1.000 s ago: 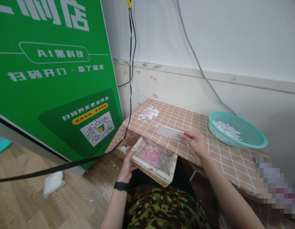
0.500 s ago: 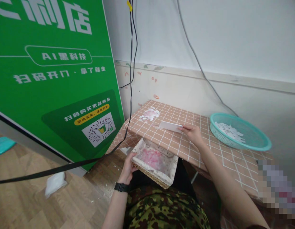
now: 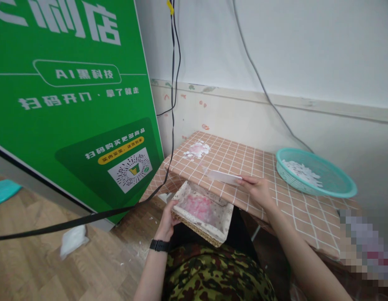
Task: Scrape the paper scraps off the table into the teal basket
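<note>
My left hand [image 3: 167, 221] grips the left side of a cloth-lined woven basket [image 3: 223, 217], held below the table's front edge. Pink and white bits [image 3: 198, 207] lie inside it. Between the fingers of my right hand [image 3: 254, 188] is a flat white card [image 3: 226, 177], low over the checked tablecloth [image 3: 240, 156] near that edge. A few pale scraps [image 3: 208, 170] show by the card's far end; whether the card touches the cloth is hard to tell. Farther back on the table is a small heap of white and pinkish flakes [image 3: 197, 149].
A teal plastic strainer basket [image 3: 334, 179] with white strips stands at the table's right. On the left rises a green panel [image 3: 71, 113] with white lettering. A black strap [image 3: 173, 138] hangs down in front of the table's left corner. A white bag [image 3: 74, 241] lies on the floor.
My right hand has drawn the white card toward me and slightly right, closer to the table's front edge, and the card is tilted more. The woven basket has barely shifted.
</note>
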Action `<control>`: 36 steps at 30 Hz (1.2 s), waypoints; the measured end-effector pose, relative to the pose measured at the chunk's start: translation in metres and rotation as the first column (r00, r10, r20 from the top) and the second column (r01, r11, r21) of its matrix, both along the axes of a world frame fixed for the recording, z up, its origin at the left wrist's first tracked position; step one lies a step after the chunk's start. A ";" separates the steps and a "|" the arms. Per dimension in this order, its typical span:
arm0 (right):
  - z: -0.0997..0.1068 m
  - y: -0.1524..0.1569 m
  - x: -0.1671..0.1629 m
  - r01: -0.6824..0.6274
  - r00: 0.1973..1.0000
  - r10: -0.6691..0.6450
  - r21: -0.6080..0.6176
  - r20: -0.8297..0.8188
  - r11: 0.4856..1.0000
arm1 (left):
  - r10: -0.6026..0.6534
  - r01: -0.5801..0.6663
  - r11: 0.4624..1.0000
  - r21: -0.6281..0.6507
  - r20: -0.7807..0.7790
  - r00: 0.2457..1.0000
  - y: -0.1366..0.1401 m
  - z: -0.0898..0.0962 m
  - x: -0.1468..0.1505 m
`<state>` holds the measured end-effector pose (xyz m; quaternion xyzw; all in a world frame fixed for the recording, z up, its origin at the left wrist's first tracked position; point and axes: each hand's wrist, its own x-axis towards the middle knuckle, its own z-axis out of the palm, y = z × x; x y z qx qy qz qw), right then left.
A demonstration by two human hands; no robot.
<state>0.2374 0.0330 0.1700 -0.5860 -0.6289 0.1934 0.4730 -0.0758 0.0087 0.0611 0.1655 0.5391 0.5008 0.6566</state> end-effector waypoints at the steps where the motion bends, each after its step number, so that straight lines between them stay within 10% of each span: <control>1: 0.003 -0.003 -0.002 -0.025 1.000 0.025 -0.015 0.003 1.000 | -0.011 0.011 1.000 0.014 0.004 1.000 0.000 -0.001 -0.001; 15: -0.008 0.047 -0.010 -0.023 0.999 0.023 0.022 -0.027 0.999 | 0.000 0.000 1.000 0.019 0.002 1.000 0.001 0.005 -0.006; 36: 0.007 0.012 -0.011 -0.197 0.980 0.195 -0.099 -0.029 0.975 | 0.013 -0.013 1.000 0.020 0.004 1.000 0.003 0.001 -0.013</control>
